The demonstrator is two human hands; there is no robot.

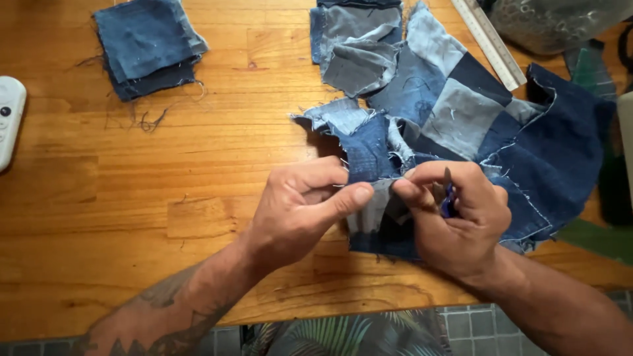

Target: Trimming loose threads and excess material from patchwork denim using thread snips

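The small blue-handled tool (pixel 449 201) is mostly hidden inside the right hand (pixel 461 221), so its kind cannot be told. The patchwork denim (pixel 455 112) runs off the top edge, and beyond it a ruler (pixel 491 43) and a grey bag (pixel 560 23) are cut off. Far left of the patchwork, a white remote (pixel 9 118) is cropped.

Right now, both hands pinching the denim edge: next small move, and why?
Probably bring the small purple-handled tool in the right hand to the seam between the thumbs. The left hand already pinches the patchwork denim taut there, and the frayed edge lies exposed right beside the tool's tip.
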